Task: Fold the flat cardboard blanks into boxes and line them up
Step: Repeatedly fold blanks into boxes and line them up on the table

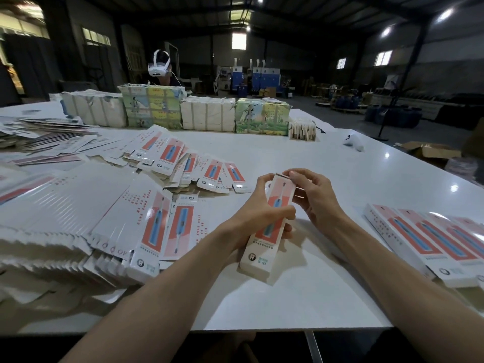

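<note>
I hold a long white and pink toothbrush box (262,247) tilted above the table, its near end low and its far end raised. My left hand (258,213) grips the box round its middle. My right hand (313,195) pinches the flap at the box's far end. A big fanned pile of flat blanks (146,221) lies to the left. More blanks (188,163) are spread further back. A row of folded boxes (429,242) lies side by side at the right.
The white table (340,163) has its near edge just below my forearms. Bundled card stacks (209,115) stand along the far side, and a person with a headset sits behind them. A white controller (353,144) lies at the far right.
</note>
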A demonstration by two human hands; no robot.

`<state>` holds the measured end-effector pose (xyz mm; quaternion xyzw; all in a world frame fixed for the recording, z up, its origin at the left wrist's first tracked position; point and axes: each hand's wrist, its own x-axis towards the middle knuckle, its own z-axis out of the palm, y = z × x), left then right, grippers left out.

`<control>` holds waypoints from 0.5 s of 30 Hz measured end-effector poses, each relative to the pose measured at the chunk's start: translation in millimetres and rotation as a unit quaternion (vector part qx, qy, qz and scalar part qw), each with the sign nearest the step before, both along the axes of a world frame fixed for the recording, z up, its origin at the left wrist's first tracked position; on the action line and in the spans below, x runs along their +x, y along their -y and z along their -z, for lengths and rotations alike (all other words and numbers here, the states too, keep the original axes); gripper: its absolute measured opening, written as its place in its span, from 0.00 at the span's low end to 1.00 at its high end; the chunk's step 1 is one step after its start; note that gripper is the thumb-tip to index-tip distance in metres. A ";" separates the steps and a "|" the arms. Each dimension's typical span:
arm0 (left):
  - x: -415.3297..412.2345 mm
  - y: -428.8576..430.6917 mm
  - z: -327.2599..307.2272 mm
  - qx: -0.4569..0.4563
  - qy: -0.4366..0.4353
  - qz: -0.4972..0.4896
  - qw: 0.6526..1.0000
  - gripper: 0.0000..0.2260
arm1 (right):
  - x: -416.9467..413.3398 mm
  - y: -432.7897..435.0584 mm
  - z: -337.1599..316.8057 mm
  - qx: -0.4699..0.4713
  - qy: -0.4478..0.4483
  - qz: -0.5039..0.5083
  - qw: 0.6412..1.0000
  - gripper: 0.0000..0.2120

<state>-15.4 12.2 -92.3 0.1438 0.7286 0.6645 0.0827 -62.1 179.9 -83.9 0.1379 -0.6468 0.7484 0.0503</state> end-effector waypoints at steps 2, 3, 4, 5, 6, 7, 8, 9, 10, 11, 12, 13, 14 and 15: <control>0.2 0.3 0.9 -0.010 -0.008 -0.004 1.000 0.36 | -0.7 -0.1 -0.5 -0.006 0.016 0.006 1.000 0.09; 0.0 0.0 1.6 -0.016 -0.013 -0.006 1.000 0.36 | -1.0 -0.2 -0.9 -0.011 0.022 0.010 1.000 0.09; -0.7 -0.4 2.3 -0.023 -0.020 -0.007 1.000 0.36 | -1.1 -0.2 -1.4 -0.014 0.025 0.015 0.999 0.09; -1.4 -0.8 3.0 -0.031 -0.027 -0.010 0.999 0.37 | -0.7 -0.3 -1.8 -0.014 0.025 0.019 0.999 0.09; -2.1 -1.2 3.2 -0.036 -0.031 -0.012 0.999 0.37 | -0.2 -0.2 -2.2 -0.014 0.024 0.022 0.999 0.09; -2.6 -1.6 3.4 -0.037 -0.031 -0.013 0.999 0.37 | 0.3 -0.4 -2.6 -0.014 0.022 0.022 0.999 0.09; -3.0 -2.0 3.6 -0.032 -0.028 -0.012 0.999 0.38 | 0.8 -0.6 -2.8 -0.014 0.020 0.022 0.999 0.09; -3.5 -1.9 4.1 -0.026 -0.025 -0.011 0.999 0.38 | 1.2 -0.8 -3.1 -0.016 0.020 0.021 0.999 0.08; -3.9 -1.9 4.4 -0.020 -0.022 -0.011 0.999 0.38 | 1.4 -1.0 -3.5 -0.016 0.019 0.019 0.999 0.08; -4.1 -1.8 4.5 -0.016 -0.020 -0.012 1.000 0.39 | 1.5 -1.2 -3.8 -0.016 0.018 0.018 1.000 0.09; -4.5 -1.9 4.5 -0.012 -0.017 -0.014 1.000 0.40 | 1.5 -1.5 -4.1 -0.014 0.016 0.017 1.000 0.09; -4.9 -2.3 4.6 -0.010 -0.016 -0.017 1.000 0.41 | 1.4 -1.9 -4.4 -0.010 0.013 0.015 1.000 0.09; -5.2 -2.7 4.5 -0.011 -0.018 -0.019 1.000 0.42 | 1.5 -2.3 -4.6 -0.006 0.010 0.013 1.000 0.09; -5.3 -3.1 4.3 -0.012 -0.021 -0.020 1.000 0.43 | 1.4 -2.8 -4.8 -0.002 0.006 0.012 1.000 0.10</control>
